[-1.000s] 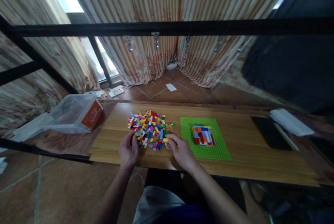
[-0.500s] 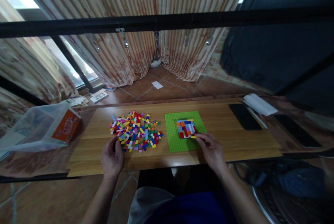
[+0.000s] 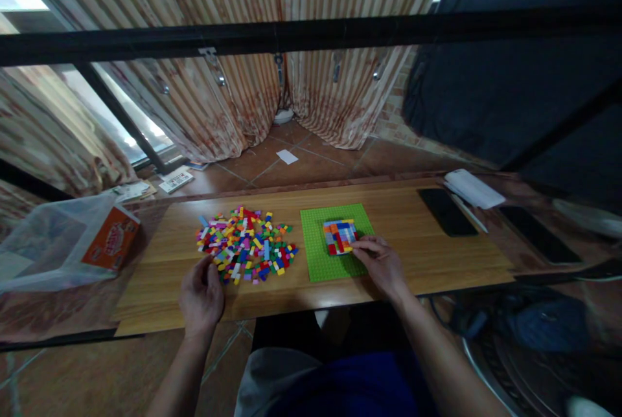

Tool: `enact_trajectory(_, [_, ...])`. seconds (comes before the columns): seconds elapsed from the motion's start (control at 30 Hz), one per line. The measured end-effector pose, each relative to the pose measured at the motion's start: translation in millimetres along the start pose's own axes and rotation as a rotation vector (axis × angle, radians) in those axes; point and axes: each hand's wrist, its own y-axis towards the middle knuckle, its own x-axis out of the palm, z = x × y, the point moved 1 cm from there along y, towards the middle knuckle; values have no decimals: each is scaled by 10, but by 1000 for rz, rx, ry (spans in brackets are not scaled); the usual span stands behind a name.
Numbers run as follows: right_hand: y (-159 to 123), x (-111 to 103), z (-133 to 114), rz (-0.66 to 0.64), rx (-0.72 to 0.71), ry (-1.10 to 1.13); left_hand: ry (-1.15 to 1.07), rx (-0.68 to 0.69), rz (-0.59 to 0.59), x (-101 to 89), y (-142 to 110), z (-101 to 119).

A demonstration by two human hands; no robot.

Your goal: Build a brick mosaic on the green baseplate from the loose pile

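Observation:
On the green baseplate (image 3: 315, 261) stands a low block of toy bricks (image 3: 339, 232) in red, blue, white, orange and yellow. My right hand (image 3: 381, 265) reaches in from the right, thumb and finger pinched on a small yellow brick (image 3: 348, 249) at the block's near right corner. Whether that brick is pressed down fully, I cannot tell. Left of the baseplate lies a loose pile of coloured bricks (image 3: 247, 245). My left hand (image 3: 201, 294) rests on the table by the pile's near left edge, its fingers curled together; what they hold, if anything, is hidden.
The wooden table (image 3: 160, 261) bears a black phone (image 3: 447, 211) and a white pen-like stick (image 3: 469, 213) at right. Beyond lie a folded white cloth or paper (image 3: 473, 188) and a second dark slab (image 3: 539, 234). A clear plastic bin (image 3: 53, 242) with an orange label stands left.
My right hand has brought the yellow brick onto the near edge of the block, slightly left of before. My left hand stays by the pile. The whole view has shifted a little.

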Motion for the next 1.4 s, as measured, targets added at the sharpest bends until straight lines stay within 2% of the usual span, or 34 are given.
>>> enact_trajectory(0.27, [33,65,-46,73,71,78,-17,17,12,1,-5,14])
enact_trajectory(0.63, [17,68,-51,46,61,13,-26,30,24,-5,-16,33])
enact_trajectory(0.77, [10,40,-64,43,61,74,-56,23,25,-3,-13,21])
enact_trajectory(0.83, [-1,8,-54,119,73,171,-63,18,24,-4,-7,17])
enact_trajectory(0.97, [-71,-76,-1,399,193,350,-48,19,25,0,5,7])
enact_trajectory(1.1, [-199,-99,-13,472,203,359,-35,21,9,6,1,10])
enact_trajectory(1.17, [-297,-58,-78,445,167,323,-41,15,10,5,-8,17])
enact_trajectory(1.23, [-423,33,-184,362,112,266,-46,9,16,1,-16,26])
enact_trajectory(1.4, [-788,423,-516,-56,-63,105,-50,22,25,-3,-30,30])
